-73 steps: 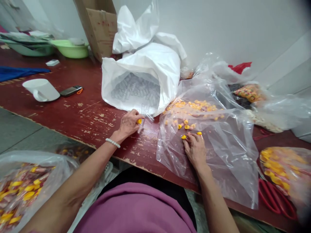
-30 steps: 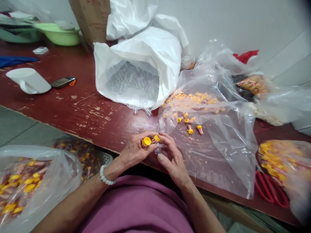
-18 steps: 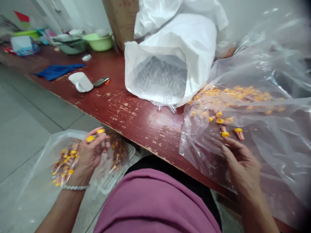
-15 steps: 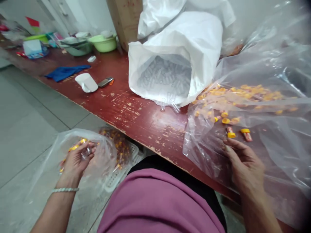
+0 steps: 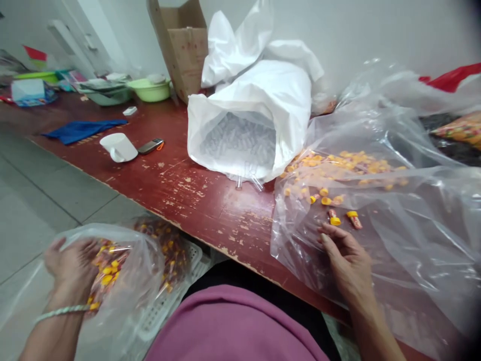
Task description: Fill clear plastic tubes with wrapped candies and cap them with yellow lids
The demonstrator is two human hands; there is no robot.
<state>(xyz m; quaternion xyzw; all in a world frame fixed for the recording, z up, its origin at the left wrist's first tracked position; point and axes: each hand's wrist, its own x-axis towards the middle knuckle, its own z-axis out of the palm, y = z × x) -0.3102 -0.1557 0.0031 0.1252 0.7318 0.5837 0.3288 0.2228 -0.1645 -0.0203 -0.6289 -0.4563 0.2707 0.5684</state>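
Fingers (image 5: 341,234) of the right hand (image 5: 349,258) curl loosely, the thumb tip close to the forefinger; the grip is part-open and, as far as it shows, holds nothing. Whether the fingertips touch the clear plastic (image 5: 406,220) beneath, I cannot tell. Just beyond them two yellow-capped tubes (image 5: 354,220) lie on it, near each other but apart, one cap towards the person, the other away.

The left hand (image 5: 69,265), blurred, reaches over the mouth of a bag (image 5: 141,265) of capped tubes, low beside the table (image 5: 218,215). Its thumb stands well apart from the fingers; I cannot tell if it grips anything. A bracelet (image 5: 62,312) circles that wrist. Near the bag is a white basket (image 5: 194,255).

Past the right hand, a heap (image 5: 353,163) of yellow caps shows through the plastic. To its left a white sack (image 5: 289,95) gapes towards the person, clear tubes (image 5: 240,138) inside and a few at its lip. Farther left lie a phone (image 5: 151,146), a mug (image 5: 122,148) just beside it, and a blue cloth (image 5: 84,131)
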